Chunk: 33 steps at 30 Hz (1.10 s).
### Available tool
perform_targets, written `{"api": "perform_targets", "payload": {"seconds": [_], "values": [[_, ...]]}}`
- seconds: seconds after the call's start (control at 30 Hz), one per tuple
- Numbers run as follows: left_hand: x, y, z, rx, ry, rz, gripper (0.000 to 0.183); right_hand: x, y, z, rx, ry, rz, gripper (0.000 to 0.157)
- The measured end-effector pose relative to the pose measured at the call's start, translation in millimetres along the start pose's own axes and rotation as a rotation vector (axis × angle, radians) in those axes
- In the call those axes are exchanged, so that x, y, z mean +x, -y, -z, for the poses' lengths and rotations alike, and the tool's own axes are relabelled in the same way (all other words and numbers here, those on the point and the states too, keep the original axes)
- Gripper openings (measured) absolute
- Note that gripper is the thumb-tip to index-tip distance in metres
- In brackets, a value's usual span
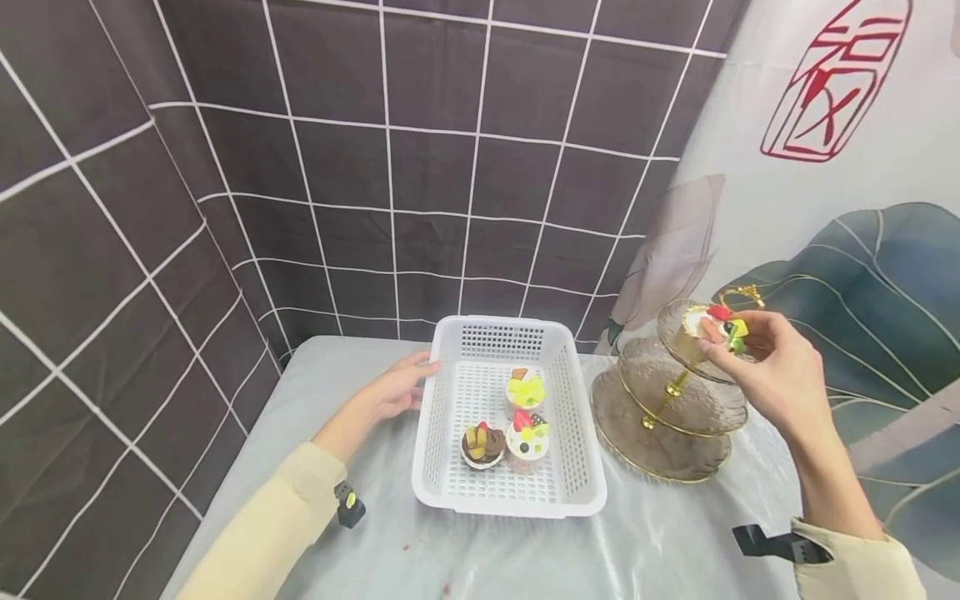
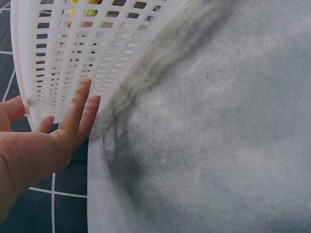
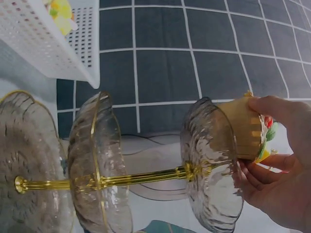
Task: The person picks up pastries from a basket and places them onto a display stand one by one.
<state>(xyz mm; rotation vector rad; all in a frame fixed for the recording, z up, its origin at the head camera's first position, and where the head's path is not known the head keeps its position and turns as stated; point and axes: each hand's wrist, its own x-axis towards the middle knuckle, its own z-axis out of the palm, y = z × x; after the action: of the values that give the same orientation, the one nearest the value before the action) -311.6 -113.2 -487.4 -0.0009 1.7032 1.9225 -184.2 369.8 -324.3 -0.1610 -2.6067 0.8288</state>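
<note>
Pale sleeves (image 1: 258, 525), near; right hand (image 1: 783, 371) pinching a fruit-topped cupcake (image 1: 696, 327) atop the tiered stand (image 1: 697, 402), right; left hand (image 1: 393, 387), fingers straight, at the basket (image 1: 426, 442). Cupcake probably light; grip its cup (image 3: 243, 133), sparing the topping (image 1: 733, 327).

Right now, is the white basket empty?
No, the white basket isn't empty: the head view shows three cupcakes inside.
</note>
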Motion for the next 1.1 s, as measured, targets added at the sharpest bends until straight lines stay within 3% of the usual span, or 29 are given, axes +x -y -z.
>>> {"api": "perform_targets", "payload": {"seconds": [0.2, 0.53, 0.9, 1.1], "values": [[-5.0, -3.0, -2.6, -0.009, -0.007, 0.003, 0.058, 1, -2, -3.9, -0.020, 0.000, -0.017, 0.079], [-5.7, -2.7, -3.3, -0.006, -0.018, 0.001, 0.060, -2, -3, -10.5, -0.048, -0.004, -0.043, 0.079], [-5.2, 1.7, -2.7, -0.007, -0.014, -0.018, 0.057, -3, 4, -9.4, -0.075, 0.061, 0.044, 0.088], [-3.7, 1.4, -2.4, 0.008, -0.011, -0.024, 0.058, -7, 14, 4.1, -0.101, 0.001, 0.142, 0.091]]}}
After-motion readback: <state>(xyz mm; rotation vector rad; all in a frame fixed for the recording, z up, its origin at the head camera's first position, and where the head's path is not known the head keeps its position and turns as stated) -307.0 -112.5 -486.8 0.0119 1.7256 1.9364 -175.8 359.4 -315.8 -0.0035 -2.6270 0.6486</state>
